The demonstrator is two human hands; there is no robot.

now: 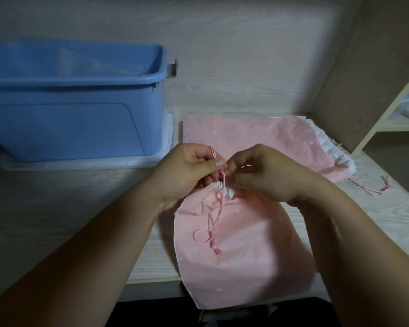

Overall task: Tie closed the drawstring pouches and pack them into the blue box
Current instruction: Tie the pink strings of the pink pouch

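Head view. The blue box runs off the left border, so its full length is not shown. Something pale and filmy lies inside it, too dim to identify. It stands on a clear flat lid, of which only the rim peeks out. The fingertips of the right hand are tucked out of sight. They bunch tight against the gathered white neck of the near pouch and pinch there, but cord or cloth I cannot tell. The left hand has its fingers curled, and thumb and forefinger nip the pink cord. The cord hangs from that pinch down the pouch's front to a small loop and knotted end.

The near pouch lies on the pale wood table, and its bottom overhangs the front edge. The far pouch lies flat behind the hands, just right of the box. Its ruffled white mouth points right, close to the upright of a shelf unit. Its loose cords trail on the tabletop beyond the mouth. Bare tabletop stretches left of the forearms in front of the box, and a narrower strip lies right of the near pouch.

Count: two pink pouches with white dots, one blue box, one lid beneath it, two hands.
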